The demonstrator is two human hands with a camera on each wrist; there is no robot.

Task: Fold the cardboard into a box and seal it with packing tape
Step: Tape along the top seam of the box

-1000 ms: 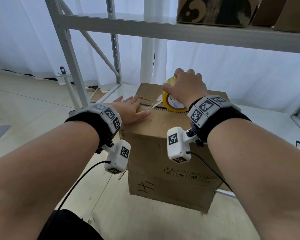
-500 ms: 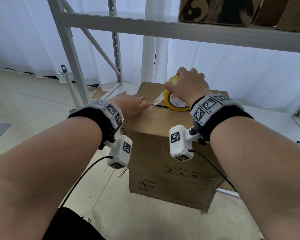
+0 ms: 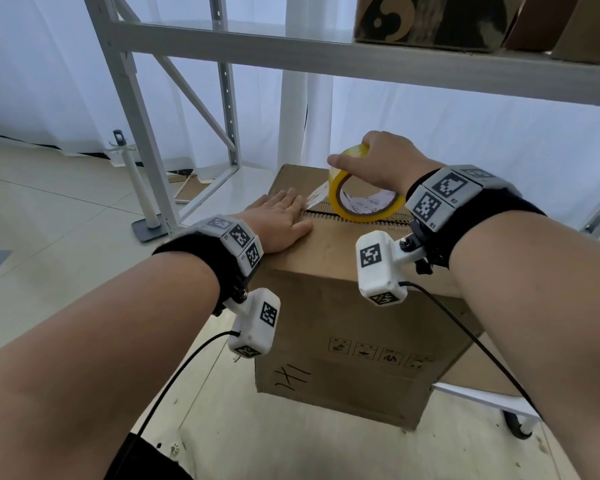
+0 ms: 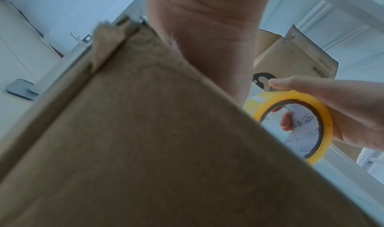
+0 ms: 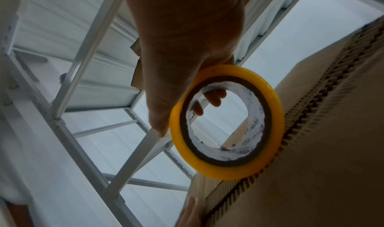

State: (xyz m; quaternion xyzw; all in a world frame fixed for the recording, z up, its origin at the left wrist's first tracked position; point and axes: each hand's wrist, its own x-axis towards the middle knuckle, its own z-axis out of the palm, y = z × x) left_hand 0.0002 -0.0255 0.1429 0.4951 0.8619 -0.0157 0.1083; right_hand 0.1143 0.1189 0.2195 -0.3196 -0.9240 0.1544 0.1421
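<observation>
Box (image 3: 343, 299): stands on the floor under the shelf, flaps shut.
Left hand (image 3: 278, 223): fingers flat, pinning the tape end at the seam's left.
Right hand (image 3: 378, 161): fingers grip the roll (image 3: 364, 202), upright on the seam to pay tape rightward.

Head cam looks fwd and down, above box (image 3: 343, 306) top. Both wrist cams sit low and close by box, facing up toward shelf (image 5: 87, 53). All three share tape (image 3: 364, 202) and box top.
</observation>
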